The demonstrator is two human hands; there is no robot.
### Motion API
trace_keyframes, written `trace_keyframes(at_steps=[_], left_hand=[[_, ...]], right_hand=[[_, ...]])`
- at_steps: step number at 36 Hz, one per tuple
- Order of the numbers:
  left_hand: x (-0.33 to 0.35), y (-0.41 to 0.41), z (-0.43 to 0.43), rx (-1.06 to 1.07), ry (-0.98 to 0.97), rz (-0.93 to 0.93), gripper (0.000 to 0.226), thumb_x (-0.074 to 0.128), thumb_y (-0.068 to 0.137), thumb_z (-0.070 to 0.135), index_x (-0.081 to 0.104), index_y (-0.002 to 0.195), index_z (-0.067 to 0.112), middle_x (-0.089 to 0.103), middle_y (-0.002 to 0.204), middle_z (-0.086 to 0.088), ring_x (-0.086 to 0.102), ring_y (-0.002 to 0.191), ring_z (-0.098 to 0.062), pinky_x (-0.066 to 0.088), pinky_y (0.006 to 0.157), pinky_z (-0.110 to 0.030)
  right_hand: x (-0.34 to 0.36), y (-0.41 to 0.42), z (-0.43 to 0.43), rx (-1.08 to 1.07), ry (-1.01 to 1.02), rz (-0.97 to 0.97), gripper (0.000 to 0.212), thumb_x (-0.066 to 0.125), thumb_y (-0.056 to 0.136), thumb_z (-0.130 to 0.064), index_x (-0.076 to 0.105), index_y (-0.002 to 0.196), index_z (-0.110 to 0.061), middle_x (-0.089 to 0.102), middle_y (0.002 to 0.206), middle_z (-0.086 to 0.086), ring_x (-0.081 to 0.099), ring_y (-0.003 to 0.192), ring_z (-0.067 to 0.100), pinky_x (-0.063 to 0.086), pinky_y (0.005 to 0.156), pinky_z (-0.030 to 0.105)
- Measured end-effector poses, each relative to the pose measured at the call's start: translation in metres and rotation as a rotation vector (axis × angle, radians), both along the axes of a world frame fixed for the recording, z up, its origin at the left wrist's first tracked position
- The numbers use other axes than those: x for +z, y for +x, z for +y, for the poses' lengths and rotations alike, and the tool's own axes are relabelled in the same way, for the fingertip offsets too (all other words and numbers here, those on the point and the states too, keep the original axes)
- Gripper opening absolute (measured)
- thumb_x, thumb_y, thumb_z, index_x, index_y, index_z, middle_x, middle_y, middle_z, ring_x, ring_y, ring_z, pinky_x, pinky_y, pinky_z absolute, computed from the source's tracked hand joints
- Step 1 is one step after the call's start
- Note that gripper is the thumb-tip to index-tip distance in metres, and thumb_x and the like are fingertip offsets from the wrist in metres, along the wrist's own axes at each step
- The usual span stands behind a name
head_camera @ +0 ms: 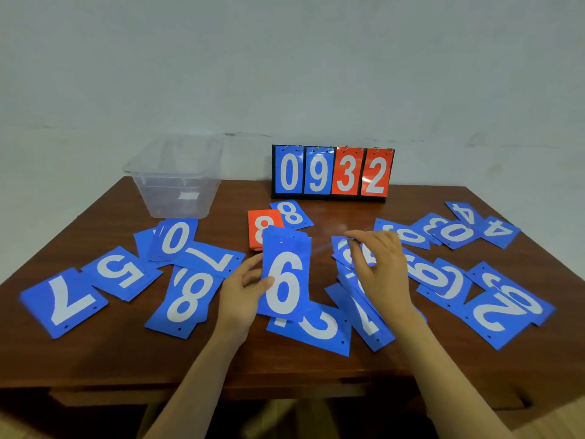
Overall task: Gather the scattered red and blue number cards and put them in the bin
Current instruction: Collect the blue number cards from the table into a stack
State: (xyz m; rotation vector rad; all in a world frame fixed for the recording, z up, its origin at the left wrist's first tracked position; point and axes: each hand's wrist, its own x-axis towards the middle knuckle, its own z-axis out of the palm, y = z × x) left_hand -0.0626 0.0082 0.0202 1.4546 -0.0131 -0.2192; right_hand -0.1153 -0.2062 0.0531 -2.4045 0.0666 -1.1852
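Card stack (285, 280) (6 on top) gripped by left hand (240, 296), long axis toward 12 o'clock. Loose card (340, 250) pinched by right hand (380, 270). Bin (136, 167) seen at 10 o'clock, nearer left hand.

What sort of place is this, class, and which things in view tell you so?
Probably a plain indoor room, perhaps a home or small workroom: a wooden table stands before a bare pale wall, and on it are a flip scoreboard, loose number cards and a clear plastic bin.
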Motion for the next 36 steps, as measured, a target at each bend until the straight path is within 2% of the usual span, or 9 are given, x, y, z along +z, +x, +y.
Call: trace_keyframes(at_steps=[5, 9, 13, 16, 18, 21, 26, 30, 36], left_hand=[[0.008, 0.001, -0.026, -0.090, -0.007, -0.003, 0.038, 0.066, 0.085, 0.007, 0.058, 0.116, 0.027, 0.071, 0.104, -0.001, 0.070, 0.092, -0.019, 0.059, 0.074, -0.042], [0.012, 0.000, -0.049, -0.146, -0.026, 0.017, 0.044, 0.066, 0.085, 0.006, 0.058, 0.125, 0.024, 0.070, 0.109, -0.002, 0.069, 0.095, -0.021, 0.057, 0.082, -0.047], [0.015, -0.006, -0.069, -0.217, -0.028, 0.028, 0.041, 0.068, 0.084, 0.010, 0.062, 0.121, 0.027, 0.067, 0.115, 0.000, 0.064, 0.106, -0.018, 0.052, 0.093, -0.044], [0.014, -0.011, -0.079, -0.253, -0.043, 0.029, 0.040, 0.069, 0.083, 0.011, 0.063, 0.120, 0.025, 0.069, 0.107, 0.007, 0.067, 0.098, -0.010, 0.056, 0.083, -0.030], [0.013, -0.014, -0.083, -0.277, -0.054, 0.026, 0.041, 0.068, 0.083, 0.006, 0.062, 0.120, 0.022, 0.073, 0.100, 0.006, 0.070, 0.090, -0.011, 0.058, 0.072, -0.027], [0.010, -0.018, -0.088, -0.265, -0.043, 0.019, 0.043, 0.066, 0.083, 0.003, 0.060, 0.121, 0.023, 0.073, 0.099, 0.003, 0.071, 0.090, -0.015, 0.059, 0.071, -0.031], [0.009, -0.014, -0.093, -0.174, -0.086, 0.052, 0.040, 0.065, 0.085, 0.001, 0.061, 0.118, 0.024, 0.073, 0.099, 0.004, 0.071, 0.089, -0.015, 0.059, 0.068, -0.032], [0.011, -0.009, -0.097, -0.131, -0.093, 0.082, 0.038, 0.064, 0.086, 0.004, 0.059, 0.115, 0.028, 0.070, 0.098, 0.008, 0.069, 0.094, -0.015, 0.058, 0.076, -0.040], [0.007, -0.003, -0.100, -0.055, -0.120, 0.060, 0.041, 0.066, 0.084, 0.004, 0.058, 0.120, 0.022, 0.070, 0.107, 0.001, 0.069, 0.097, -0.020, 0.056, 0.083, -0.047]], right_hand=[[-0.002, -0.026, -0.012, 0.053, 0.452, 0.167, 0.023, 0.053, 0.095, -0.017, 0.065, 0.114, -0.025, 0.059, 0.101, -0.020, 0.055, 0.099, -0.001, 0.042, 0.082, 0.008], [-0.012, -0.035, -0.021, 0.117, 0.590, 0.236, 0.021, 0.060, 0.092, -0.019, 0.066, 0.110, -0.028, 0.065, 0.102, -0.016, 0.060, 0.095, -0.002, 0.046, 0.078, 0.006], [-0.022, -0.035, -0.029, 0.104, 0.567, 0.393, 0.022, 0.057, 0.094, -0.015, 0.066, 0.107, -0.028, 0.064, 0.097, -0.012, 0.058, 0.075, 0.003, 0.049, 0.065, 0.012], [-0.028, -0.035, -0.031, 0.076, 0.531, 0.426, 0.021, 0.053, 0.095, -0.012, 0.067, 0.104, -0.025, 0.061, 0.099, -0.013, 0.054, 0.066, 0.004, 0.045, 0.058, 0.012], [-0.030, -0.036, -0.028, 0.077, 0.457, 0.416, 0.020, 0.054, 0.094, -0.011, 0.067, 0.103, -0.023, 0.060, 0.099, -0.011, 0.055, 0.074, -0.001, 0.044, 0.065, 0.007], [-0.032, -0.034, -0.025, 0.089, 0.355, 0.422, 0.023, 0.054, 0.094, -0.009, 0.065, 0.111, -0.021, 0.057, 0.099, -0.009, 0.054, 0.079, -0.002, 0.046, 0.076, 0.009], [-0.033, -0.022, -0.044, 0.014, 0.427, 0.402, 0.043, 0.053, 0.096, -0.015, 0.042, 0.137, -0.022, 0.042, 0.134, 0.000, 0.045, 0.119, 0.014, 0.040, 0.091, 0.020], [-0.043, 0.008, -0.077, -0.118, 0.324, 0.669, 0.062, 0.057, 0.094, -0.025, 0.026, 0.147, -0.014, 0.024, 0.154, 0.006, 0.019, 0.143, 0.024, 0.023, 0.114, 0.036], [-0.042, 0.049, -0.097, -0.106, 0.032, 0.955, 0.080, 0.058, 0.089, -0.044, 0.018, 0.149, -0.009, 0.017, 0.157, 0.010, 0.011, 0.145, 0.029, 0.017, 0.116, 0.039]])
